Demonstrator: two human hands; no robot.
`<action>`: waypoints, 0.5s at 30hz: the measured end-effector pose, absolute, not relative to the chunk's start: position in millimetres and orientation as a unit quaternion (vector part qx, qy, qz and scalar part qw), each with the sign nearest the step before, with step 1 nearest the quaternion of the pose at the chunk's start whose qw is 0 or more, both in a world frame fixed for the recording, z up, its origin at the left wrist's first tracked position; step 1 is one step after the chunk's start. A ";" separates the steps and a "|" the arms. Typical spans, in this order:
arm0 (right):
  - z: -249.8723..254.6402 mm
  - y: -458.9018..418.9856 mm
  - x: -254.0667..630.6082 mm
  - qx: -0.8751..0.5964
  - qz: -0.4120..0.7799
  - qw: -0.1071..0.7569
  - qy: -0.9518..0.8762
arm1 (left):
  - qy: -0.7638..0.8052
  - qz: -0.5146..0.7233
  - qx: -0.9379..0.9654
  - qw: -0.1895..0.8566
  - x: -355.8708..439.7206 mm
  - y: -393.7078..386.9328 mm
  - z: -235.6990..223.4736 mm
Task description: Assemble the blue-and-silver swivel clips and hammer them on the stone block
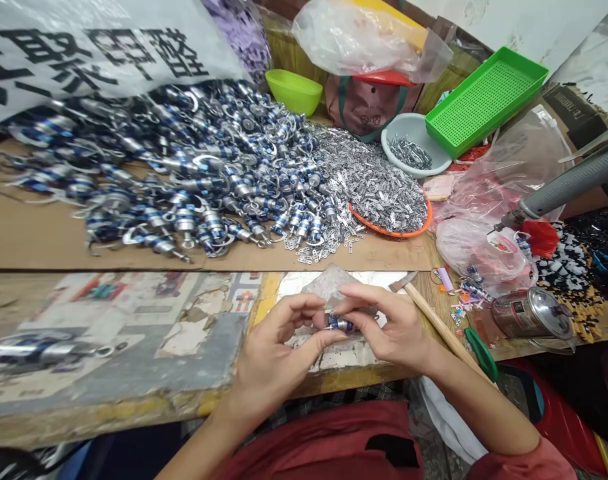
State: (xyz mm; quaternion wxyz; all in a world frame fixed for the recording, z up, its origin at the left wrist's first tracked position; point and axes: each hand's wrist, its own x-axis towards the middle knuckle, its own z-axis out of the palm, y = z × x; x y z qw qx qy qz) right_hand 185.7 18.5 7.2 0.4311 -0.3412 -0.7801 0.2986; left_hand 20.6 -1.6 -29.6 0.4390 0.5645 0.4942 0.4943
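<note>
Between my left hand (pixel 277 350) and my right hand (pixel 391 327) is a small blue and silver cylindrical metal part (pixel 339 323). Both hands pinch it with thumb and fingertips, just over the front of the bench. My fingers hide its ends. Beneath and behind it lies a rough, pale stone-like block (pixel 333 283), partly covered by the hands. A hammer (pixel 434 320) with a wooden handle rests to the right, running under my right forearm. Off to the left, a similar blue and silver part (pixel 39 352) lies by itself on the worn bench top.
A large heap of blue and silver parts (pixel 199 173) covers the cardboard behind. Small flat metal plates (pixel 384 193) spill around an orange-rimmed tray. A grey-blue bowl (pixel 391 150) holds metal pins. At right are a hanging power screwdriver (pixel 559 187), a lidded glass mug (pixel 529 317) and green-handled scissors (pixel 481 353).
</note>
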 end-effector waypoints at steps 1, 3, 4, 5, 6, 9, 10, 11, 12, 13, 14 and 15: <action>6.3 17.7 185.2 -0.337 0.307 0.433 -0.777 | 0.491 0.498 0.564 0.439 20.3 -1.5 -29.2; 3.6 16.3 184.1 -0.333 0.311 0.441 -0.773 | 0.484 0.502 0.579 0.422 19.8 -0.6 -26.3; 2.1 15.4 183.5 -0.330 0.309 0.445 -0.773 | 0.482 0.503 0.589 0.409 19.4 -0.1 -24.1; 0.9 14.5 182.9 -0.325 0.306 0.449 -0.774 | 0.478 0.504 0.600 0.397 19.0 0.4 -21.8; -0.1 13.4 182.4 -0.319 0.303 0.453 -0.775 | 0.472 0.505 0.608 0.390 18.5 0.6 -19.6; -1.2 9.8 184.0 -0.308 0.273 0.463 -0.786 | 0.452 0.520 0.594 0.416 16.7 0.0 -15.0; -1.4 8.5 186.0 -0.308 0.248 0.461 -0.795 | 0.447 0.525 0.575 0.440 16.2 -0.5 -14.0; -1.7 7.3 188.7 -0.309 0.217 0.457 -0.805 | 0.444 0.528 0.553 0.467 16.0 -1.1 -12.9; -2.2 5.9 192.0 -0.308 0.181 0.453 -0.817 | 0.441 0.526 0.534 0.494 15.9 -1.7 -11.6; -2.7 4.6 195.7 -0.305 0.143 0.445 -0.830 | 0.439 0.520 0.520 0.516 16.2 -2.2 -10.0; -3.2 3.1 199.4 -0.300 0.108 0.435 -0.842 | 0.441 0.513 0.513 0.529 16.7 -2.6 -7.9; -3.4 1.7 202.7 -0.293 0.078 0.421 -0.855 | 0.448 0.506 0.510 0.532 17.3 -2.9 -5.4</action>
